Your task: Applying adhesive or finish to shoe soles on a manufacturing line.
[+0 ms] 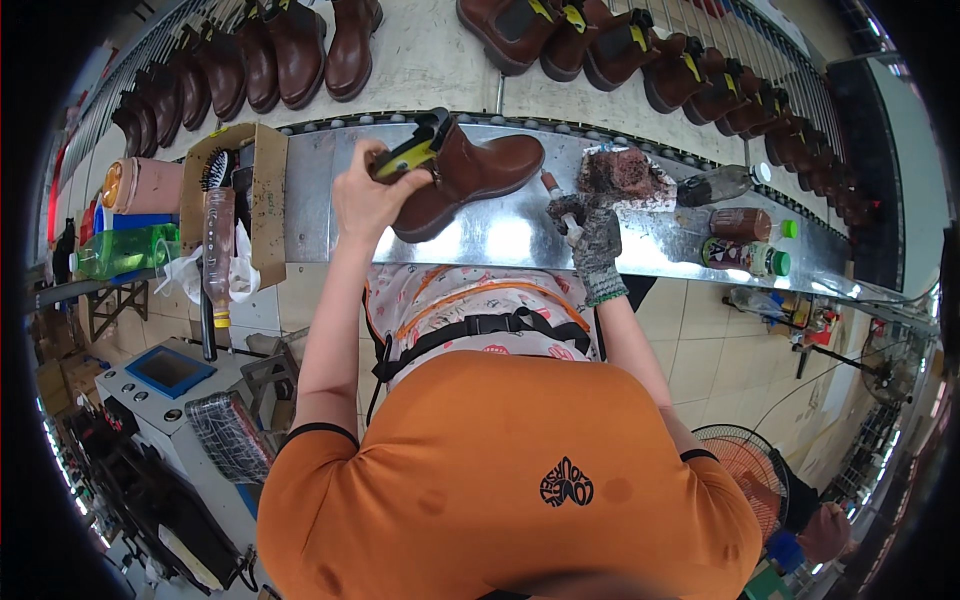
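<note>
A brown ankle boot is tilted over the metal bench, its toe toward the right. My bare left hand grips its upper part, around the black and yellow lining at the opening. To the right of the toe, my right hand wears a grey, dark-stained knit glove. Its fingers are closed around a slim tool with a reddish-brown tip, which points at the boot's toe without clearly touching it. I cannot make out the tool's exact kind. Just beyond the glove lies a brown-stained pad on a crumpled light sheet.
Rows of brown boots stand on the conveyor behind the bench. On the left are a cardboard box, a hairbrush and a green bottle. Bottles with green caps lie at right. A fan stands lower right.
</note>
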The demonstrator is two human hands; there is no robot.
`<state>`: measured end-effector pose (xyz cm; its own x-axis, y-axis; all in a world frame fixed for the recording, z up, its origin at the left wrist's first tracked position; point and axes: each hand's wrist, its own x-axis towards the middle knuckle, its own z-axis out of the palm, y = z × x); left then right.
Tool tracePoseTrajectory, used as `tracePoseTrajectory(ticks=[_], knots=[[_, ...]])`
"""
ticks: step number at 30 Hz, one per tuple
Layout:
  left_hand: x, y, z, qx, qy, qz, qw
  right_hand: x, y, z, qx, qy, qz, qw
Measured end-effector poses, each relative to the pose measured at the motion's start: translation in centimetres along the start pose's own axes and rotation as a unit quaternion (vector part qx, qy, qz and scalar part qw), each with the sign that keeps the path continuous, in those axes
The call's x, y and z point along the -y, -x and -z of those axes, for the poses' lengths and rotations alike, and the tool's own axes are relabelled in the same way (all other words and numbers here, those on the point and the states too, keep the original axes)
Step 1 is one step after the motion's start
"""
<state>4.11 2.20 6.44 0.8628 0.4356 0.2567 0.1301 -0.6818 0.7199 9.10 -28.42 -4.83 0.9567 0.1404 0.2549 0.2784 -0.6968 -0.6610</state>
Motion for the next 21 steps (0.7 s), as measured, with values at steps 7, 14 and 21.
tracePoseTrajectory(ticks=[7,14,21], knots=[[-2.1,4.2,0.4,0.108,0.119,0.162,0.974,6.3,-1.4,2.4,0.133,-0.227,-0.001,0.965],[-2.7,7.4,-0.1,0.184,0.383,0.364,0.829,9.2,-1.3,3.6,0.196,-0.18,0.066,0.962],[-3.4,8.2,-0.6,0.234,0.428,0.415,0.768,7.8,-1.0,4.8,0.264,-0.393,-0.13,0.871]])
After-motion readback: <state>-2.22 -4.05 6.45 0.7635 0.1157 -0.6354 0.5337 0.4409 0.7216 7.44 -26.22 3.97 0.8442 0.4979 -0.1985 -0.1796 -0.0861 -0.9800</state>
